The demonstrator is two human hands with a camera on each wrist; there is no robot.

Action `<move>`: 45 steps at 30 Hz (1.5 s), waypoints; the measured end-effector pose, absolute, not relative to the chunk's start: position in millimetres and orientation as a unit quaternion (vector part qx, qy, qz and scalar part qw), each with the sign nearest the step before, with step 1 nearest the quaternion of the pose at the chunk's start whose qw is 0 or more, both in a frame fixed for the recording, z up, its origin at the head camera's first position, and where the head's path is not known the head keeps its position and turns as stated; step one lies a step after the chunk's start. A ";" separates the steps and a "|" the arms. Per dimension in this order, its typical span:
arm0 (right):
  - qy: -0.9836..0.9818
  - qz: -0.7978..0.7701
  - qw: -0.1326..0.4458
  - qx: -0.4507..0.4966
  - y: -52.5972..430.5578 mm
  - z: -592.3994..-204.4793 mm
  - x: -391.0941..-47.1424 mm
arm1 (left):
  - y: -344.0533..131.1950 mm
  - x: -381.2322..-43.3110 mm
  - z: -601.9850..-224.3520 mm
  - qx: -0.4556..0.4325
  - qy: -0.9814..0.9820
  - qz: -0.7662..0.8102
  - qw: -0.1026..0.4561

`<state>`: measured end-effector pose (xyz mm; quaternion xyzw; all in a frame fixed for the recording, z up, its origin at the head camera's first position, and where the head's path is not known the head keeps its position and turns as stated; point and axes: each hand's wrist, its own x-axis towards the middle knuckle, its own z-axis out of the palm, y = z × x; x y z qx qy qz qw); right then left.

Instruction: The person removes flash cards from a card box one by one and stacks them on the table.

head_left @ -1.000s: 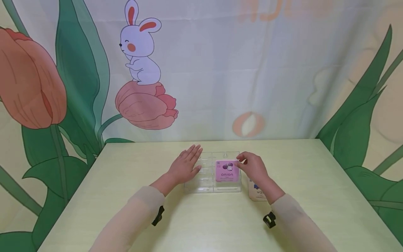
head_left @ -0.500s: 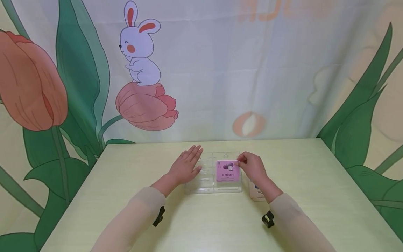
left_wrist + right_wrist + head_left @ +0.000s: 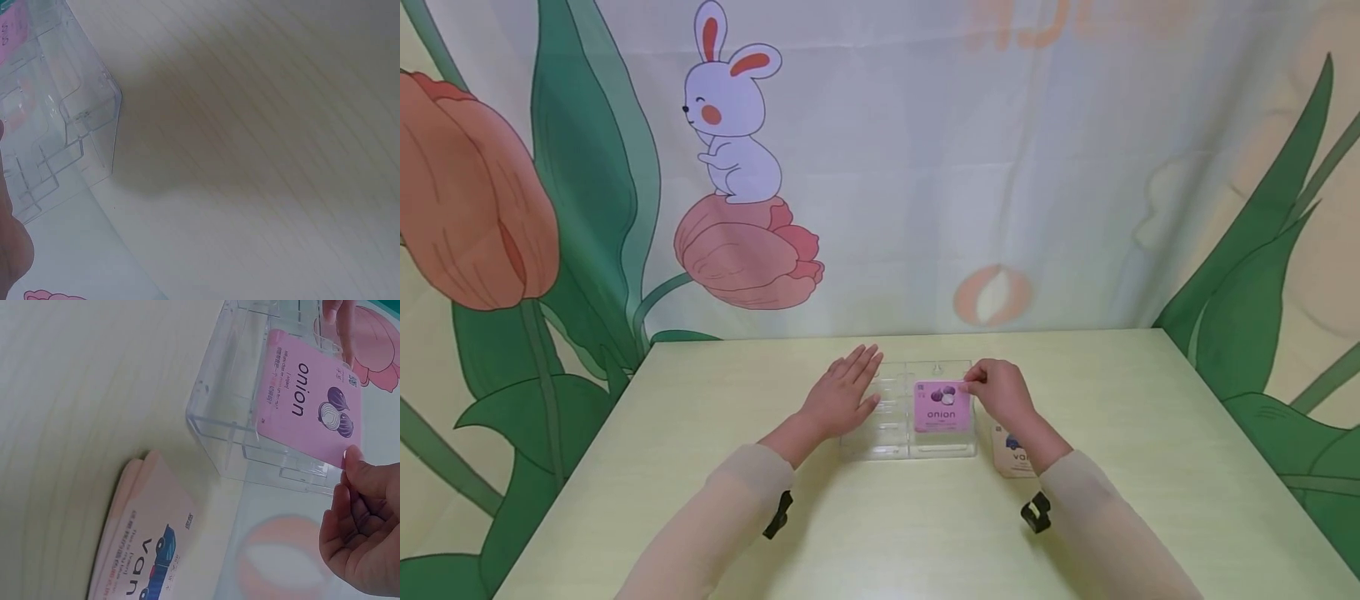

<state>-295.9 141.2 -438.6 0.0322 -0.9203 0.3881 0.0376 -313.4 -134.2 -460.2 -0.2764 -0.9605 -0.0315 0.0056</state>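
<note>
Your right hand [image 3: 1002, 392] has closed its finger gap and pinches the onion card [image 3: 940, 408] over the right half of the clear holder [image 3: 883, 435], so the card is secured; your left hand [image 3: 842, 397], straight-fingered, perhaps touches the holder.

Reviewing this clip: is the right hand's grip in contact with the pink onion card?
Touching. The right wrist view shows it: the right hand's grip holds the onion card by one corner, thumb tip lying over that corner.
</note>
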 end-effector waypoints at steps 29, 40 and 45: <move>-0.943 0.323 0.017 0.074 142.8 -425.7 -300.4 | -135.2 -313.3 -460.3 -0.280 -0.960 -0.029 0.004; -0.948 0.308 0.024 0.081 143.8 -425.9 -301.3 | -134.3 -313.5 -459.9 -0.277 -0.961 -0.027 0.004; -0.950 0.299 0.022 0.081 143.8 -424.9 -301.3 | -134.9 -313.7 -459.6 -0.280 -0.960 -0.027 0.005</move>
